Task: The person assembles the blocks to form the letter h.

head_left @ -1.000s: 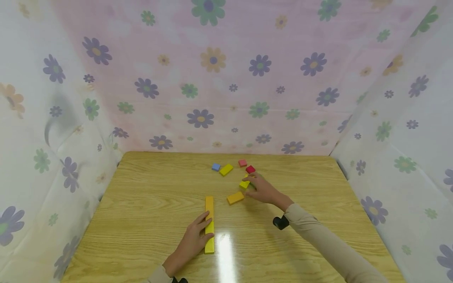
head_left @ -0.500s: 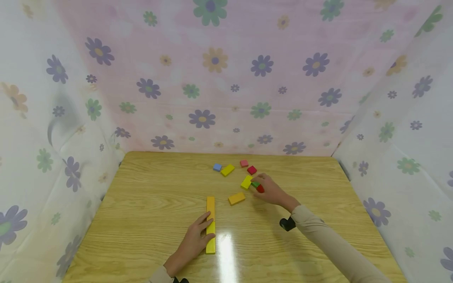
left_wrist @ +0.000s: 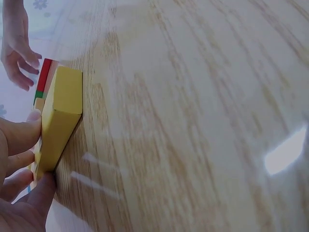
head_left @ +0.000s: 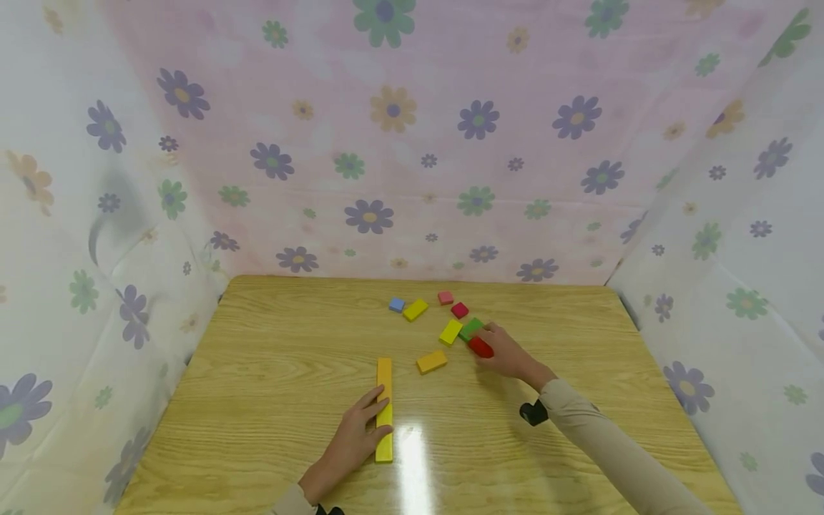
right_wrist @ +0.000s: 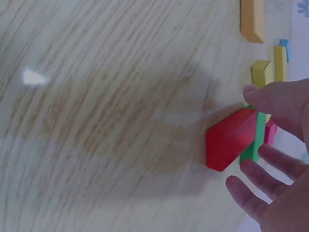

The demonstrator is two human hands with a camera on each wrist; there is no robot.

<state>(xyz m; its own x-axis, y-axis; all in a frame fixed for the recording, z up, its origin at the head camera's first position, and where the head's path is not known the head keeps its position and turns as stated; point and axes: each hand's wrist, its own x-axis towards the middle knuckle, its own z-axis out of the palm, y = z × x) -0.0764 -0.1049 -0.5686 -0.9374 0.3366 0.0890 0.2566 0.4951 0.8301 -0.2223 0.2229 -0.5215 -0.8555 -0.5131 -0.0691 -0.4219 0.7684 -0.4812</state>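
Observation:
My left hand (head_left: 350,433) rests on a straight row of yellow and orange blocks, its fingers across the top. In the left wrist view, a yellow block (left_wrist: 67,92) shows its near end, with fingertips along its top and side. My right hand (head_left: 508,354) is over a red block (head_left: 481,347) and a green block (head_left: 472,329), which lie side by side. In the right wrist view, its thumb and fingers are spread apart around the green block (right_wrist: 259,135), near the red block (right_wrist: 229,140); contact is unclear.
A loose orange block (head_left: 431,361) lies between the hands. Farther back are a yellow block (head_left: 450,332), another yellow block (head_left: 415,310), a blue block (head_left: 397,305), a pink block (head_left: 445,297) and a dark red block (head_left: 460,310). Flowered cloth (head_left: 412,179) surrounds the table.
My right hand has moved right, away from the yellow block, uncovering the green and red blocks. My left hand stays on the row.

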